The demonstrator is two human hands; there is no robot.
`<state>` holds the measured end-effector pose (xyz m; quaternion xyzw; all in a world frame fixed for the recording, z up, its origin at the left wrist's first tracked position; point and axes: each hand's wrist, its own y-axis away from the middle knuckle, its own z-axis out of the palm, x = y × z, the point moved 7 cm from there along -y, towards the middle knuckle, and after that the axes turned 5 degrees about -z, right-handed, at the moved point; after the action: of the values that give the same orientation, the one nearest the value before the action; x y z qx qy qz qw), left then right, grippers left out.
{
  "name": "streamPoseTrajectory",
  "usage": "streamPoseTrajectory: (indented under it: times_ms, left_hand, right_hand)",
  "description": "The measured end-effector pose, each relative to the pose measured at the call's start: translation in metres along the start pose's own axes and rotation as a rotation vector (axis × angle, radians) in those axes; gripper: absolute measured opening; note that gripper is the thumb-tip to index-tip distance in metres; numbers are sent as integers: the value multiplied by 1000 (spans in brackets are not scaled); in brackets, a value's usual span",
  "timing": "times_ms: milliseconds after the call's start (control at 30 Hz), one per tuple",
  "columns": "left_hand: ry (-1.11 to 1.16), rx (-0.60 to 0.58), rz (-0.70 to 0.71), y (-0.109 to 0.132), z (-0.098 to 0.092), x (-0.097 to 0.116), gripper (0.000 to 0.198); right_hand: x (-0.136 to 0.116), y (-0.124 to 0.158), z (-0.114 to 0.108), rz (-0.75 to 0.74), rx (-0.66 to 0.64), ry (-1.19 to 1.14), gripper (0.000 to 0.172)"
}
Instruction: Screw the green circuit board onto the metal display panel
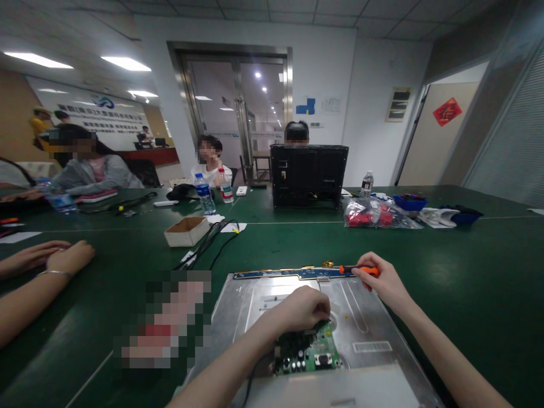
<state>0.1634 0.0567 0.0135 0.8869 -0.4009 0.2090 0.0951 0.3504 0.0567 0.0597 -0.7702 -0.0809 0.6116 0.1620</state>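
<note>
A silver metal display panel (pixel 361 317) lies flat in front of me, its back side up. On it sits a green circuit board (pixel 329 345), partly covered by my left forearm. My left hand (pixel 308 309) is closed at the upper edge of this board, its fingertips curled in; what they pinch, if anything, is hidden. With my right hand (pixel 376 275) I grip an orange and black screwdriver (pixel 368 271), which points left along the panel's far edge. A narrow blue circuit strip (pixel 280 274) runs along that edge, close to the screwdriver.
Across the green table (pixel 467 272) stands a black monitor back (pixel 310 175). An open cardboard box (pixel 187 231) and black cables (pixel 215 235) lie left of centre. Bottles (pixel 205 195), a plastic bag (pixel 378 214) and blue trays (pixel 410 202) stand farther off. A co-worker's hands (pixel 70 258) rest at left.
</note>
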Motion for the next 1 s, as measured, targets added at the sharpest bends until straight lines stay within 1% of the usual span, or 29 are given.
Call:
streamPoseTrajectory:
  times_ms: [167,300,600,767,1000]
  left_hand:
    - [-7,3,-25,0,2,0,10]
    - [14,-11,-24,0,2,0,7]
    - [99,-30,-35,0,-1,-2,14]
    - [158,-35,-56,-2,0,-6,9]
    - [248,-56,-74,-3,3,-12,8]
  right_hand:
    - [-2,1,2,-10,-16,22,52]
    - [-4,1,0,-4,12,22,53]
    - [-4,0,-3,6,27,23,53]
    - [-8,2,-11,9,72,1,53]
    - [-6,6,-13,-73,161,-49,55]
